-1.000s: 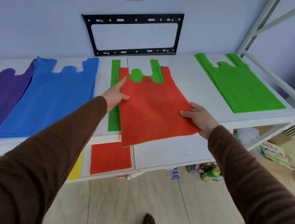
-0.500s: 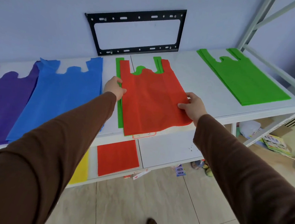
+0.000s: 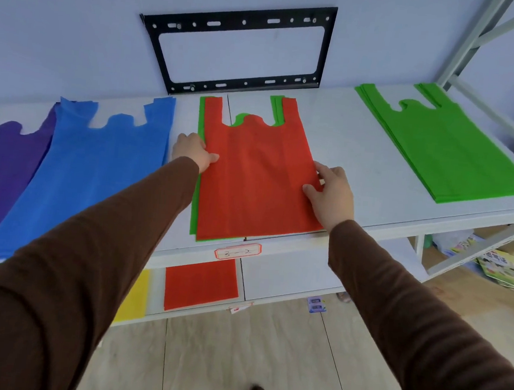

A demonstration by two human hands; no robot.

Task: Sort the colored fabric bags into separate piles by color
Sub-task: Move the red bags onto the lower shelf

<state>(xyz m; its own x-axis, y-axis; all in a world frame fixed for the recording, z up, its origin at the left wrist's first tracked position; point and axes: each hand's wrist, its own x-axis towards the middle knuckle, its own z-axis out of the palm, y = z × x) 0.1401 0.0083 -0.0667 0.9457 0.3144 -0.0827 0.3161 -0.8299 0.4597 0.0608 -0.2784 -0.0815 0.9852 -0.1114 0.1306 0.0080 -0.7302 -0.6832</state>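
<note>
White upper shelf point(image 3: 345, 146) is carrying, left to right, purple bags point(image 3: 2, 174), blue bags point(image 3: 97, 176), a green bag point(image 3: 193, 208) under the red bag point(image 3: 257, 179), and a green pile point(image 3: 450, 148).

A red bag point(image 3: 251, 176) lies flat between the left hand point(image 3: 192, 154) and right hand point(image 3: 331, 194), atop a green bag point(image 3: 194, 208). Blue pile point(image 3: 97, 170) and purple pile point(image 3: 2, 174) lie left of the left hand; green pile point(image 3: 450, 148) right of the right hand.
</note>
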